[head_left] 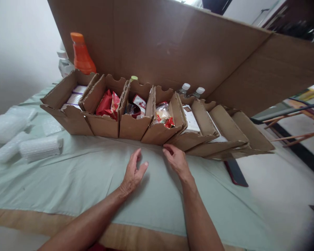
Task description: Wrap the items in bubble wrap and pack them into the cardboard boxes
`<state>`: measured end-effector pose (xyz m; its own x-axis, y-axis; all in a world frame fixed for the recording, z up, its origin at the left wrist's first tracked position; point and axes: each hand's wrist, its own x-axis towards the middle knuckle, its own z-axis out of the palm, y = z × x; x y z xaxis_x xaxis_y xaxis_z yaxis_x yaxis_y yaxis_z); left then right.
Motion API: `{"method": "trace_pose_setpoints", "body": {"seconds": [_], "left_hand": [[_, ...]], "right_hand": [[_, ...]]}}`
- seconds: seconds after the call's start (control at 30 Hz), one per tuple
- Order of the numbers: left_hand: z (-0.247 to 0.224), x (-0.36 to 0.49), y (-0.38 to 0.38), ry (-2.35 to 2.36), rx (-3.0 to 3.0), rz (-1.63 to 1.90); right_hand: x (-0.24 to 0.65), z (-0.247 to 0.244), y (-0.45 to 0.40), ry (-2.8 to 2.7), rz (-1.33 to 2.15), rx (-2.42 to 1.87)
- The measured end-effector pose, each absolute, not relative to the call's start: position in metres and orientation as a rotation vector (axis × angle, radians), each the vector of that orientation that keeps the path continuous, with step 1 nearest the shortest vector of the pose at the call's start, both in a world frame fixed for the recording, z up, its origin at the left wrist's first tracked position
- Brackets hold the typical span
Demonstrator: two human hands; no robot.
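Above the green cloth, my left hand (134, 173) is held with thumb and fingers apart and nothing between them. My right hand (177, 161) has loosely bent fingers, with a small gap at the thumb and no object visible in it. Its fingertips are at the lower front edge of a cardboard bin (159, 134); whether they touch it I cannot tell. That bin contains clear and red snack packets (163, 113). To its left, a bin (134, 125) holds a red and white packet (140, 104). To its right, a tilted bin (199, 139) holds a white box (190, 120).
More bins stand in the row, one with red bags (108, 104). Behind are an orange bottle (82, 55), white-capped bottles (199, 92) and a tall cardboard panel (159, 42). Bubble wrap rolls (42, 148) lie left. A dark flat phone-like object (235, 172) is at the table's right edge.
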<state>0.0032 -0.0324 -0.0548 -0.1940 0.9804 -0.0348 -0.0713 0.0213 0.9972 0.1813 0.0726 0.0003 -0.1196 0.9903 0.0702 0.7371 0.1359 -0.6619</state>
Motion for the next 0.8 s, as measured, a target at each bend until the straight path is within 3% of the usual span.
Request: {"method": "trace_pose_setpoints", "body": {"seconds": [0.43, 0.8], "left_hand": [[-0.054, 0.004, -0.031, 1.329, 1.015, 1.350], [-0.056, 0.006, -0.028, 1.300, 0.917, 1.412]], "right_hand": [[0.178, 0.001, 0.076, -1.945, 0.659, -1.591], [0.085, 0.089, 0.061, -2.094, 0.550, -1.155]]}}
